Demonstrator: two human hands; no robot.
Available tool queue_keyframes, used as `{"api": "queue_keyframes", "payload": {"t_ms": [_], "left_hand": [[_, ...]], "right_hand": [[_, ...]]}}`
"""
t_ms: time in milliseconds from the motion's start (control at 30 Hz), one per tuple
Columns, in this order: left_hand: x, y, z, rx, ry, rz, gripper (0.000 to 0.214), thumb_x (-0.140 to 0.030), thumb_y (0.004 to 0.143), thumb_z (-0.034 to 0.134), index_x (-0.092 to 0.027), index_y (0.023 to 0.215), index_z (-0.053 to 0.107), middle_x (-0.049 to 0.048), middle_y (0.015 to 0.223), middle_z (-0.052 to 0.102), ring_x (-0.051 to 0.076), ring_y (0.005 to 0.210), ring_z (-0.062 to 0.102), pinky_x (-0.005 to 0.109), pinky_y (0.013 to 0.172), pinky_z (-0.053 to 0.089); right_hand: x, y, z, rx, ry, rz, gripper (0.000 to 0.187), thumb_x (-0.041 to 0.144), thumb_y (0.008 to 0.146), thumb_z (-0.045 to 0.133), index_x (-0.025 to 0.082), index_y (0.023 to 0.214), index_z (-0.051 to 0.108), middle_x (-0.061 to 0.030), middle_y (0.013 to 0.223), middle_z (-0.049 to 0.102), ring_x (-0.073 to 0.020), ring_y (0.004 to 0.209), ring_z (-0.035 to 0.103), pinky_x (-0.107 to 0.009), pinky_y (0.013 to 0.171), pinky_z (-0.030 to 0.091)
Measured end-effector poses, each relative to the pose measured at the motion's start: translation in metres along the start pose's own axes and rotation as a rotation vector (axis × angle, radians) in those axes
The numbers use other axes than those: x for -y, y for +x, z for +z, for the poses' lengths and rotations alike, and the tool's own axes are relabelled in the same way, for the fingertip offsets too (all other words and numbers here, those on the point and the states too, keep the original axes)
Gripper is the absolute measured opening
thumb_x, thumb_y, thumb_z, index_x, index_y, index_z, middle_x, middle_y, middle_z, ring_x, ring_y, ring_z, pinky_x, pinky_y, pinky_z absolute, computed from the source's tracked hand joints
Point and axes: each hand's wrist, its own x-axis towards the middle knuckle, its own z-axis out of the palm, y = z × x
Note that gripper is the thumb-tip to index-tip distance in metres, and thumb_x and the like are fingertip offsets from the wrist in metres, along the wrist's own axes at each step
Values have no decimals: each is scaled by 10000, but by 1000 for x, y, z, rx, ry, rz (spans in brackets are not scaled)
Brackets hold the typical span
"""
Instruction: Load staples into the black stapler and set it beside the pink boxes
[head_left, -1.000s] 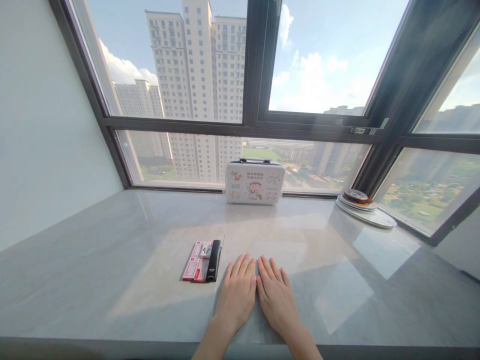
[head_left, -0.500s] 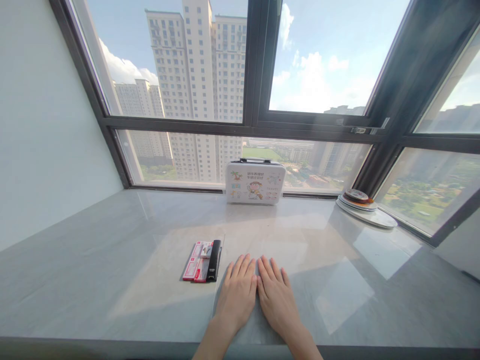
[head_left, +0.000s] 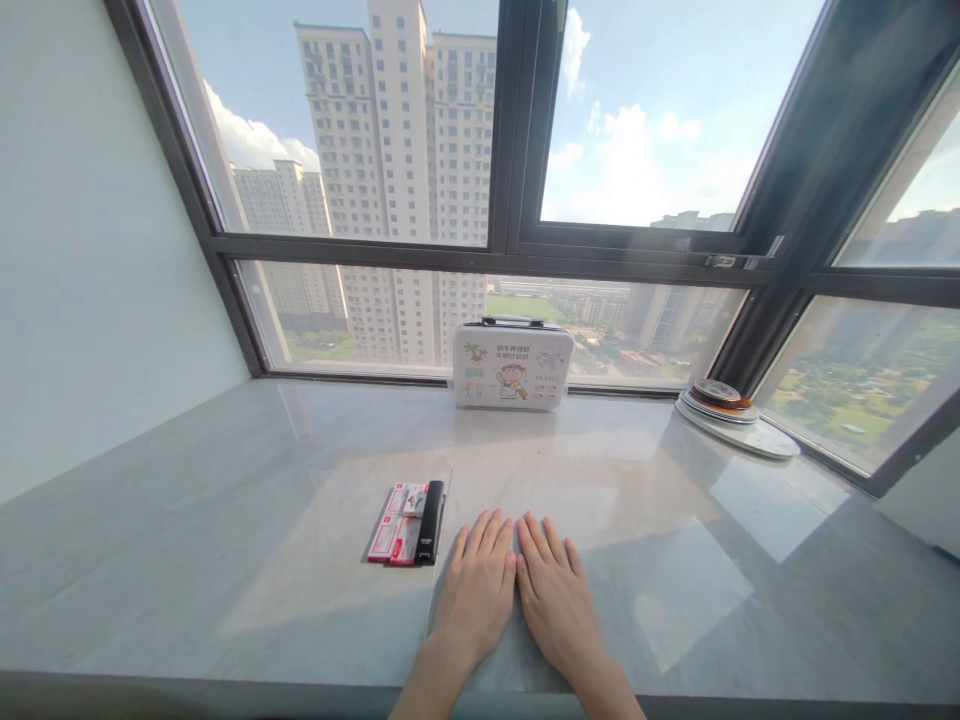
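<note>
My left hand (head_left: 476,590) lies flat, palm down, on the grey stone-look sill (head_left: 262,590), its fingers stretched out. Beside it my right hand (head_left: 557,595) rests the same way, the two thumbs touching or nearly so. Neither hand holds anything. Just left of my left hand lies a black stapler (head_left: 430,523). It sits along the right side of a red and white printed package (head_left: 386,535), and a small box with a picture on it (head_left: 414,501) lies at the package's upper right.
A white carry case (head_left: 514,395) with cartoon prints and a black handle stands upright against the window. In the right corner is a stack of plates (head_left: 720,405) on a larger pale board (head_left: 776,440). Dark window frames (head_left: 375,252) border the back; a white wall (head_left: 82,250) bounds the left.
Both hands and all objects stay in place. Only the camera view has shifted very slightly.
</note>
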Motion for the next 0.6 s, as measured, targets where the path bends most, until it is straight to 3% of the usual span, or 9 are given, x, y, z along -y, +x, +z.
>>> {"api": "queue_keyframes", "payload": {"t_ms": [600], "left_hand": [[2, 0, 3, 3, -59, -12, 497, -380, 1085, 292, -309, 1563, 408, 0, 1648, 374, 219, 1534, 309, 482, 1263, 295]], "right_hand": [[1, -1, -2, 25, 5, 7, 571, 410, 1078, 170, 291, 1629, 265, 29, 1694, 182, -261, 1582, 133, -527, 1259, 172]]}}
